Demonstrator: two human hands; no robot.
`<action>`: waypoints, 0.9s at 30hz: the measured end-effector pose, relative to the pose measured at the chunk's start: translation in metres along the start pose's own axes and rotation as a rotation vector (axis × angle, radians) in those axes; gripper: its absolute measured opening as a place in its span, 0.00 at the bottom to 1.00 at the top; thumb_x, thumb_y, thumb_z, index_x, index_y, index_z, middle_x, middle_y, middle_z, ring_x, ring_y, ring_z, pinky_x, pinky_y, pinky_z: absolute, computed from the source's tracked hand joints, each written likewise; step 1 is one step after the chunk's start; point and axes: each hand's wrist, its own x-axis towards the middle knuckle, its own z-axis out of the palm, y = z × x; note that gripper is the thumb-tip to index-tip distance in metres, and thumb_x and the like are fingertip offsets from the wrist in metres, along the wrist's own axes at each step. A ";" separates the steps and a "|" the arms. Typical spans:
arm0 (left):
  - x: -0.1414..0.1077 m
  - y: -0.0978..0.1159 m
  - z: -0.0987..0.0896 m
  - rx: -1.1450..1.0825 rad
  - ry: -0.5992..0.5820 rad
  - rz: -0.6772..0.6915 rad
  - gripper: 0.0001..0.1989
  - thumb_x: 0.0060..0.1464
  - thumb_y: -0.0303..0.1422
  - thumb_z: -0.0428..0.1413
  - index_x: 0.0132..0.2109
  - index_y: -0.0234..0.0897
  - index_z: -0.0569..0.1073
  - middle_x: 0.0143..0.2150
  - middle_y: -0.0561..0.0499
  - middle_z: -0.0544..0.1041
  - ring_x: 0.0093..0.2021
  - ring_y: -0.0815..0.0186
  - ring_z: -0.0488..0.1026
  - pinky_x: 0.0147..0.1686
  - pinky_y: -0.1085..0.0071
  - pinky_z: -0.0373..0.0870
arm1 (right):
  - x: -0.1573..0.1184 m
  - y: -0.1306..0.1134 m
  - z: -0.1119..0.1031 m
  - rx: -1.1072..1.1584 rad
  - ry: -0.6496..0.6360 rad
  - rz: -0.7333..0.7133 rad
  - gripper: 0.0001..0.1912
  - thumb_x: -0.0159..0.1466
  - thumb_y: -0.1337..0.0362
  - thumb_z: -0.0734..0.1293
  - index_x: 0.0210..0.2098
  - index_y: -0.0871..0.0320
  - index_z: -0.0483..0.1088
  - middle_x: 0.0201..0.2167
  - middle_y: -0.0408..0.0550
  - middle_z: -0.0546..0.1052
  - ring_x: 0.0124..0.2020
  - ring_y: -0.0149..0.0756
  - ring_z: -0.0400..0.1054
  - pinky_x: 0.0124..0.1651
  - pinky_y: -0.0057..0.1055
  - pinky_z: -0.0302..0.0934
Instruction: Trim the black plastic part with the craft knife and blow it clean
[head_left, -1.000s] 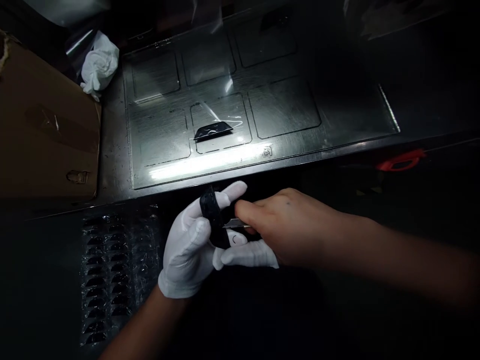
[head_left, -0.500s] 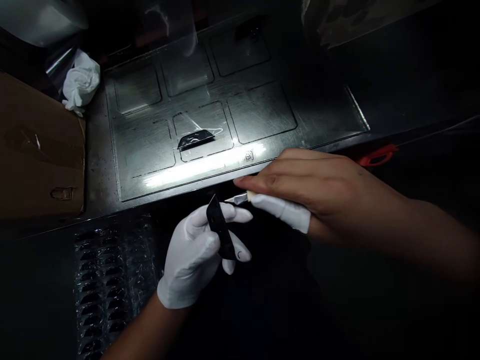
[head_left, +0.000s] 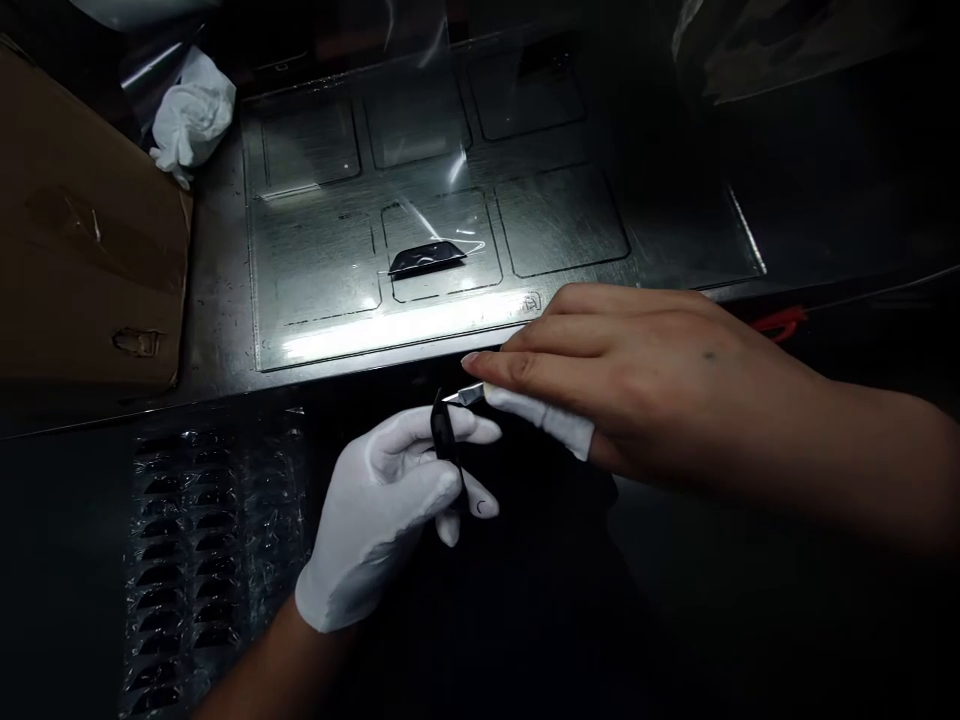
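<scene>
Head view, left glove (head_left: pixel 379 525), black strip (head_left: pixel 447 445), right hand (head_left: pixel 637 385), steel blade (head_left: pixel 466 395)

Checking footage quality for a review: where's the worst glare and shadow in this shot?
In the head view, glare streaks along the near edge of the metal plate; the blister tray at lower left sinks into shadow; the left hand looks sharp.

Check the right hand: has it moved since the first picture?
Yes. The right hand has moved forward, away from the wearer: it sat short of the steel bench's front edge and now overlaps it.
</scene>
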 end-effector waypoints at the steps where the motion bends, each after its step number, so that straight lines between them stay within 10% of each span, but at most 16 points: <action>1: 0.000 0.001 0.000 0.009 0.006 -0.008 0.18 0.60 0.40 0.68 0.52 0.34 0.81 0.57 0.36 0.82 0.23 0.74 0.75 0.22 0.80 0.72 | 0.002 -0.002 -0.001 -0.017 -0.016 0.005 0.17 0.75 0.63 0.62 0.57 0.53 0.79 0.47 0.50 0.84 0.48 0.50 0.74 0.43 0.44 0.68; 8: -0.001 -0.003 -0.008 -0.020 -0.004 -0.025 0.19 0.60 0.41 0.68 0.54 0.33 0.82 0.53 0.34 0.83 0.28 0.66 0.80 0.21 0.79 0.71 | 0.006 -0.006 -0.001 -0.035 -0.084 0.031 0.17 0.70 0.70 0.64 0.53 0.56 0.79 0.47 0.53 0.83 0.50 0.53 0.74 0.46 0.46 0.69; 15: 0.003 -0.007 -0.013 -0.163 -0.073 0.041 0.22 0.65 0.41 0.64 0.61 0.36 0.78 0.53 0.36 0.82 0.22 0.76 0.73 0.21 0.82 0.69 | -0.012 -0.003 0.003 0.146 -0.047 0.005 0.43 0.57 0.78 0.60 0.71 0.52 0.64 0.58 0.52 0.79 0.55 0.49 0.75 0.51 0.44 0.71; 27: 0.002 -0.002 -0.009 -0.060 0.034 0.076 0.22 0.61 0.42 0.67 0.59 0.41 0.80 0.59 0.38 0.80 0.36 0.62 0.82 0.22 0.78 0.70 | 0.000 -0.010 0.013 0.120 -0.027 0.028 0.15 0.68 0.68 0.66 0.52 0.53 0.78 0.40 0.45 0.84 0.34 0.38 0.77 0.35 0.33 0.65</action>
